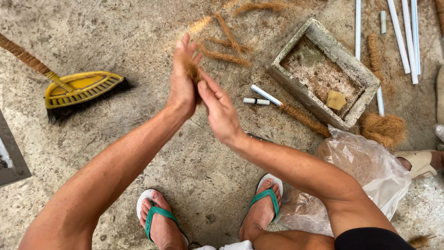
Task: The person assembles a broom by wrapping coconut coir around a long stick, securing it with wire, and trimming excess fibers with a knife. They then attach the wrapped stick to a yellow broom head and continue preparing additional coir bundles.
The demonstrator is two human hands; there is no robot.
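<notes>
- Far left: a yellow broom [78,90] lies flat on the concrete floor [138,41], well apart from both hands. It poses no risk to the work in hand.
- Centre: the left hand [182,83] stands upright, palm flat, fingers nearly straight. The right hand [221,111] presses against it, also flat. Neither hand is curled into a grip.
- A tuft of brown coir fibre [192,71] sits pinched between the 2 palms, only its upper end showing.
- Risk, judged: with flat palms and no closed grip, uneven pressure could let strands slip out and drop onto the floor.
- Risk, judged: loose fibre may roll unevenly and fray at the exposed tip.
- Beyond the hands: several twisted coir strands [226,46] lie on the floor; falling fibre could scatter among them.
- Right: a concrete trough [296,69] holds a yellow sponge [336,99].
- Near right: a clear plastic bag [365,166] lies beside the right foot [263,208]; a shifted foot could snag it.
</notes>
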